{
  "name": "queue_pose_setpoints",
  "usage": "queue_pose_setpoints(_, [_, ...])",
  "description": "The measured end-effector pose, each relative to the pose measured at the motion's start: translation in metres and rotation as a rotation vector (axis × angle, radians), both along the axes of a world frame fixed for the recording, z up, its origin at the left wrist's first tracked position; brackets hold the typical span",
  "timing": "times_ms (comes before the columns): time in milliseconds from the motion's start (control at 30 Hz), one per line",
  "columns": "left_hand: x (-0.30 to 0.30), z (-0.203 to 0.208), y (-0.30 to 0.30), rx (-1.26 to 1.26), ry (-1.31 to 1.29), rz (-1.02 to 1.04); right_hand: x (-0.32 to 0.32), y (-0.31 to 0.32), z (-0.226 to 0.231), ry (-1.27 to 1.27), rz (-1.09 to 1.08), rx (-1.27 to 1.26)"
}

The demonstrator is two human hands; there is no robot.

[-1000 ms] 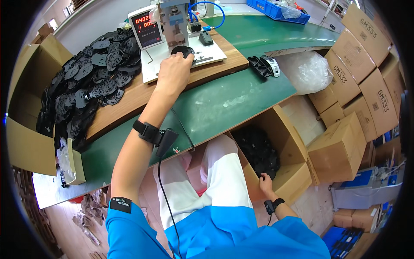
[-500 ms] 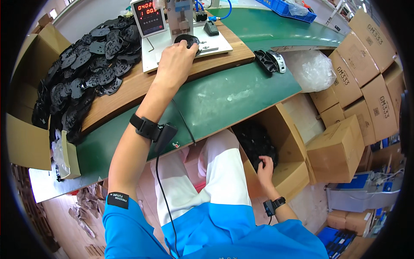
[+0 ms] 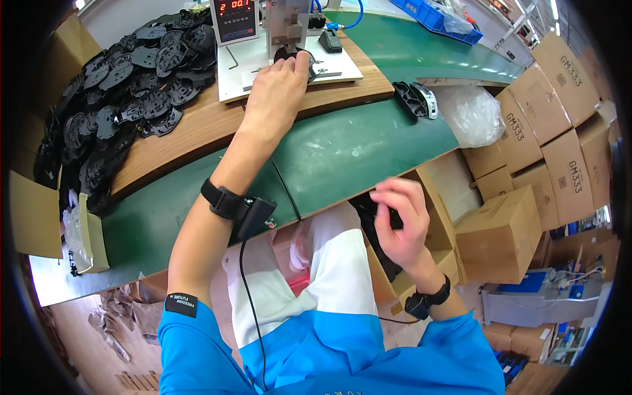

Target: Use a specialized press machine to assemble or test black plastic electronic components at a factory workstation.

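Observation:
My left hand is closed on a black plastic part beneath the metal head of a small bench press. Its fingers hide much of that part. Over an open carton beside my right leg, my right hand is raised with fingers half bent and the thumb apart, and I see nothing in it. Dark pieces lie inside the carton, partly covered by this hand.
A big heap of black plastic parts covers the wooden board's left side. A display box stands beside the press. On the green table lies a black-and-silver piece, near a clear plastic bag. Cartons are stacked at right.
My right hand has come up out of the carton toward the table edge. My left hand stays at the press, its fingers slightly shifted. The view has shifted slightly.

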State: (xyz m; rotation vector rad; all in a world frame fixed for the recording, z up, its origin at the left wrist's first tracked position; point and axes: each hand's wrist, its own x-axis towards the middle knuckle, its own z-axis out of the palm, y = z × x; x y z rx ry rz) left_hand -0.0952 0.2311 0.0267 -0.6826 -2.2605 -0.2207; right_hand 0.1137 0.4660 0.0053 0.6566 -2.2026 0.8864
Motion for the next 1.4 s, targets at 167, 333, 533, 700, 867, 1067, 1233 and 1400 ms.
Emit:
queue_pose_setpoints(167, [0.0, 0.0, -0.006, 0.023, -0.03, -0.018, -0.076, -0.035, 0.038, -0.106, -0.019, 0.125])
queue_pose_setpoints(333, [0.0, 0.001, -0.009, 0.066, -0.055, -0.02, -0.174, -0.073, 0.037, 0.104, 0.009, 0.263])
queue_pose_setpoints(533, [-0.001, -0.004, -0.006, 0.111, -0.078, -0.017, -0.221, -0.093, 0.027, 0.077, -0.066, 0.301])
queue_pose_setpoints(700, [0.011, 0.0, -0.022, 0.352, -0.316, -0.133, -0.223, -0.095, 0.04, -0.005, -0.081, 0.371])
queue_pose_setpoints(867, [0.037, 0.0, -0.112, 0.303, -0.233, 0.111, -0.229, -0.089, 0.044, -0.035, -0.048, 0.42])
queue_pose_setpoints(1067, [0.087, -0.031, -0.222, -0.047, -0.388, 0.51, -0.228, -0.092, 0.046, -0.022, -0.067, 0.414])
queue_pose_setpoints(1233, [0.111, -0.027, -0.201, -0.003, -0.396, 0.255, -0.231, -0.085, 0.046, -0.042, -0.066, 0.448])
queue_pose_setpoints(1400, [0.137, -0.013, -0.177, -0.051, -0.43, 0.078, -0.23, -0.093, 0.045, -0.057, -0.072, 0.461])
